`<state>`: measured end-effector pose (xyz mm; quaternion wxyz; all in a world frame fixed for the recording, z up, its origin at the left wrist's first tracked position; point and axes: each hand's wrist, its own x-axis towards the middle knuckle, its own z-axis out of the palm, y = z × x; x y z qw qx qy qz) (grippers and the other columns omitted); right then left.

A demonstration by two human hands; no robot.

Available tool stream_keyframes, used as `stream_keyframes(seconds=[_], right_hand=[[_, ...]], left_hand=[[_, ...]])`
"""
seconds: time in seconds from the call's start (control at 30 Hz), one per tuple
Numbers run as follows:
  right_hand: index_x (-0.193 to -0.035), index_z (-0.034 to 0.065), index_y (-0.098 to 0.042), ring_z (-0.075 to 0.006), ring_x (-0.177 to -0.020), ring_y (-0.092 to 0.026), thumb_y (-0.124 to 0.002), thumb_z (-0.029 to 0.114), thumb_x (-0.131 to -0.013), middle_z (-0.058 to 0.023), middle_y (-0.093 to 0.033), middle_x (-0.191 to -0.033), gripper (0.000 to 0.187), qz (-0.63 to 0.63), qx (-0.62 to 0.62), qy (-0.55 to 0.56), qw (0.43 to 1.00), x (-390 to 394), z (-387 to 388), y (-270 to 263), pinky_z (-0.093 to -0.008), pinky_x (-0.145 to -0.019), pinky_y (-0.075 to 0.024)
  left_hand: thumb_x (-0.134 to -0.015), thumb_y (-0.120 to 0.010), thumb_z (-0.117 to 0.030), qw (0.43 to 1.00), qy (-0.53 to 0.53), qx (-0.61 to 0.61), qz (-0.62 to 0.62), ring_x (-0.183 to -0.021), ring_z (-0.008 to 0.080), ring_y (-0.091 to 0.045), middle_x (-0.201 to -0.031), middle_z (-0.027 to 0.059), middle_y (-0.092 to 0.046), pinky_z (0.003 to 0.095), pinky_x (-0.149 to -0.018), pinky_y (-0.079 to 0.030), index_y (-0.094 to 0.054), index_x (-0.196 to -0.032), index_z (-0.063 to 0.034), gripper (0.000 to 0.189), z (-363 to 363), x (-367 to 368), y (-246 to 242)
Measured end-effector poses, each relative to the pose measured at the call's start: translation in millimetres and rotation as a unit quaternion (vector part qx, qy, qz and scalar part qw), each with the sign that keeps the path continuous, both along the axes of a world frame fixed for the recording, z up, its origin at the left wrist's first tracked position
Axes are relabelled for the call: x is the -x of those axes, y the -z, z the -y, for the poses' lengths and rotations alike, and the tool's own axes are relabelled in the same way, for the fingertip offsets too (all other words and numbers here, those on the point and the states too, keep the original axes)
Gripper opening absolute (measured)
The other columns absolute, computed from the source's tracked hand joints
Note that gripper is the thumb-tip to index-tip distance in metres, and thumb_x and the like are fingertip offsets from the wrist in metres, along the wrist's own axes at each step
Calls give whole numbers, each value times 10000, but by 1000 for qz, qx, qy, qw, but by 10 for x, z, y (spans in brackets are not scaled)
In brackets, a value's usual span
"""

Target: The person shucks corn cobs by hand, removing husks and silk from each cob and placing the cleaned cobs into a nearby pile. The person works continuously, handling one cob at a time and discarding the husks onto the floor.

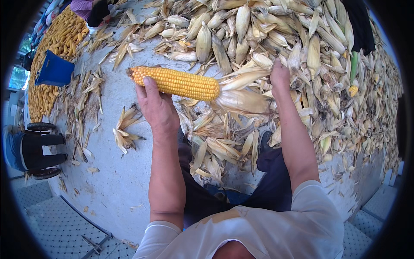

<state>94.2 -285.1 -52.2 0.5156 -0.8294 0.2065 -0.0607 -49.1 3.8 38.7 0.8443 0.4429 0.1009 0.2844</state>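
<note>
My left hand (155,103) grips a yellow ear of corn (181,82) near its dark tip, with the thumb lying across the kernels. The ear lies nearly level, its kernels bare. Pulled-back dry husk leaves (242,98) still join it at the base and spread to the right. At their far end my right hand (279,76) is closed on the upper leaves; its fingertips are partly hidden. Loose stripped husks (223,147) lie on the ground between my feet, below the ear.
A large heap of unhusked corn (223,35) spreads ahead and right. Husked cobs (64,35) are piled at far left beside a blue bucket (56,69). Another person (85,9) is at upper left. Someone sits near wheels (42,149) at left. Tiled steps (64,223) lie lower left.
</note>
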Motion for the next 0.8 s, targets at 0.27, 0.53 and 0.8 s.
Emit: stream_keyframes(seconds=[0.27, 0.53, 0.8], right_hand=[[-1351, 25, -505, -337, -1239, -562, -691, 437, -892, -217, -558, -1317, 645, 263, 204, -323, 886, 533, -618, -560, -446, -1026, -480], [-1318, -23, -485, -233, -1030, -643, -929, 416, -627, -142, -671, -1104, 931, -70, -137, -583, 798, 1086, -1241, -522, -335, -929, -509], [-1064, -13, -641, -103, -684, -622, -876, 115, -729, -22, -659, -846, 430, -290, -428, -515, 684, 1409, -1153, -349, -263, -632, -529]], left_hand=[[-1068, -460, -255, 996, -42, -84, -8, -1035, 210, -606, -1171, 125, -606, 360, -917, -509, -423, -1361, -31, 372, 109, -15, 63], [-1055, -439, -393, 997, 33, 16, -61, -1000, 256, -630, -1150, 148, -622, 439, -838, -549, -500, -1266, -29, 425, 71, 9, 115], [-1033, -446, -469, 992, 84, 94, -25, -997, 274, -629, -1205, 136, -601, 480, -893, -547, -482, -1329, -70, 498, -80, 16, 56]])
